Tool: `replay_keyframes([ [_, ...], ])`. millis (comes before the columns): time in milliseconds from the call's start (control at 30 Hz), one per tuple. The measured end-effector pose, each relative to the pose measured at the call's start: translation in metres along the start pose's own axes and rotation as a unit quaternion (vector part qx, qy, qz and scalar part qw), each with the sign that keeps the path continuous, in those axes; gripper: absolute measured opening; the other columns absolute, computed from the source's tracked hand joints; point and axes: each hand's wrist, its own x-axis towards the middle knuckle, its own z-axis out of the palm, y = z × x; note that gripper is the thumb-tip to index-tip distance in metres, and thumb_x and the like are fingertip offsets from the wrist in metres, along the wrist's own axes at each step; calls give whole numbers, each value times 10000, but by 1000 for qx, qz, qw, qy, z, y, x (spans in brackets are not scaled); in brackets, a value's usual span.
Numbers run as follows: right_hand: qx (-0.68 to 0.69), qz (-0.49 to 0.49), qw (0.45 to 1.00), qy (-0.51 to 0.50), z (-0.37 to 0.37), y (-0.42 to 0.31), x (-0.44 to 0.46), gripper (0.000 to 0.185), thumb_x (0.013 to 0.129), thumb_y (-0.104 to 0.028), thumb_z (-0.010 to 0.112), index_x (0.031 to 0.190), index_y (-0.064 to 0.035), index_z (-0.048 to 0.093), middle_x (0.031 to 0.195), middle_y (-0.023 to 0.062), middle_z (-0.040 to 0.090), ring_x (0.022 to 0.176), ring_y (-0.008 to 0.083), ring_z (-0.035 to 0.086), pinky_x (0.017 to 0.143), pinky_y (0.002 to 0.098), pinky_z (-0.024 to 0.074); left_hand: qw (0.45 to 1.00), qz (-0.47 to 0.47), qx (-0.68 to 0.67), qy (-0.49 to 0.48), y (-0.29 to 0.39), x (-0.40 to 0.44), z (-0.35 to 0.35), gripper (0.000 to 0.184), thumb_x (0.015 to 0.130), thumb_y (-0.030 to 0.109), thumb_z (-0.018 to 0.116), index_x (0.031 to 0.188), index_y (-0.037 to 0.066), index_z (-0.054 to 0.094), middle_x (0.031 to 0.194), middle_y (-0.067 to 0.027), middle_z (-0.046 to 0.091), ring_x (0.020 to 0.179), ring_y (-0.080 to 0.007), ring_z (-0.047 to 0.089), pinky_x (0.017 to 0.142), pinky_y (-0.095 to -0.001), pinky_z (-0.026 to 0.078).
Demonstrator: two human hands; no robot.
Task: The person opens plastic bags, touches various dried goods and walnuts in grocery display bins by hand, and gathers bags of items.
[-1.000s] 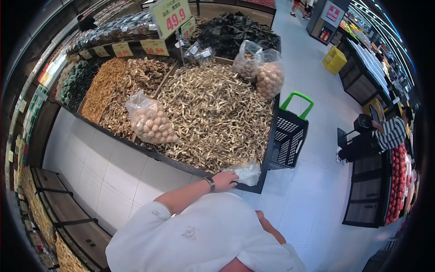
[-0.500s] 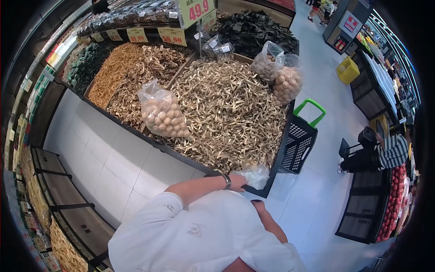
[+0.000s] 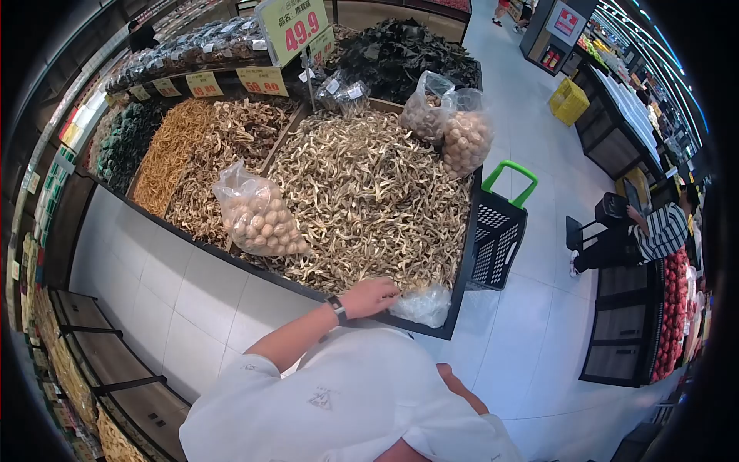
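My left hand [image 3: 372, 297], with a watch on its wrist, lies palm down at the front edge of a heap of dried mushroom strips [image 3: 369, 185]. Its fingers are bent and together; whatever they hold, if anything, is hidden. Just right of the fingertips, a crumpled clear plastic bag [image 3: 425, 306] lies in the bin's front right corner. A clear bag of round, light brown items [image 3: 265, 223] rests on the left part of the heap. Of my right arm only the forearm shows beside my body; the hand is hidden.
Two more filled bags [image 3: 466, 138] [image 3: 425, 108] sit at the back right. A black basket with a green handle [image 3: 496, 239] stands against the bin's right side. Price signs [image 3: 294, 35] rise behind. A person in a striped top [image 3: 663, 231] stands across the aisle.
My left hand has moved left and slightly up, away from the crumpled bag and onto the edge of the heap. The view swung left and back again.
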Motion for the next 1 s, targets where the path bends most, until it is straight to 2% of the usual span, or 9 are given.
replay_keyframes([
  [133,-49,-38,998,-17,1,20,10,123,886,-128,609,881,-21,670,794,89,665,626,168,611,503,308,469,928,-49,68,364,-18,-46,-81,197,862,123,699,1034,29,678,1108,-144,652,1059,-314,608,929,-400,479],
  [167,-45,-37,998,-12,1,10,8,123,886,-128,609,881,-21,670,794,89,665,626,168,611,503,308,469,894,-55,107,431,-35,-61,-103,249,840,110,714,1065,18,659,1121,-153,619,1066,-327,597,932,-401,479],
  [233,133,147,980,31,0,-22,9,137,880,-135,619,916,-17,680,839,103,691,668,171,642,525,300,486,816,-118,156,544,-62,-92,-142,408,831,140,741,1179,-9,587,1255,-180,541,1176,-341,531,1012,-433,427],
  [300,141,134,980,48,-1,-34,15,141,876,-132,621,930,-15,680,838,103,691,666,171,640,527,302,485,737,-191,254,596,-75,-115,-179,629,809,187,779,1318,-35,484,1334,-210,468,1267,-371,454,1083,-458,370],
  [400,158,117,978,71,-6,-52,22,158,872,-125,625,967,-13,681,843,103,693,671,172,639,536,304,485,715,-318,260,565,-116,-133,-208,1067,732,359,849,1481,-81,230,1448,-287,365,1362,-428,357,1148,-486,301],
  [500,180,109,974,79,-4,-50,29,178,874,-125,627,1003,-15,679,853,103,694,684,172,638,549,307,487,728,-386,220,522,-160,-132,-219,1161,689,461,857,1479,-99,217,1489,-322,321,1374,-439,347,1154,-480,292],
  [667,182,121,972,84,7,-54,28,181,885,-135,622,1015,-20,677,867,96,695,700,179,640,564,310,489,783,-367,136,483,-197,-120,-241,987,667,432,868,1394,-48,403,1349,-307,508,1244,-409,517,1044,-439,420],
  [800,173,156,969,84,17,-49,18,166,897,-142,609,970,-18,693,854,93,695,693,187,642,562,314,495,763,-402,183,473,-180,-112,-253,585,724,414,821,1008,-63,635,1112,-259,580,1047,-413,553,942,-463,445],
  [1000,174,176,967,67,27,-24,17,188,885,-154,625,1003,-16,674,873,94,692,701,177,646,581,314,517,801,-305,226,463,-209,-113,-257,384,866,245,699,1079,-67,628,1181,-233,553,1116,-364,526,997,-434,405],
])
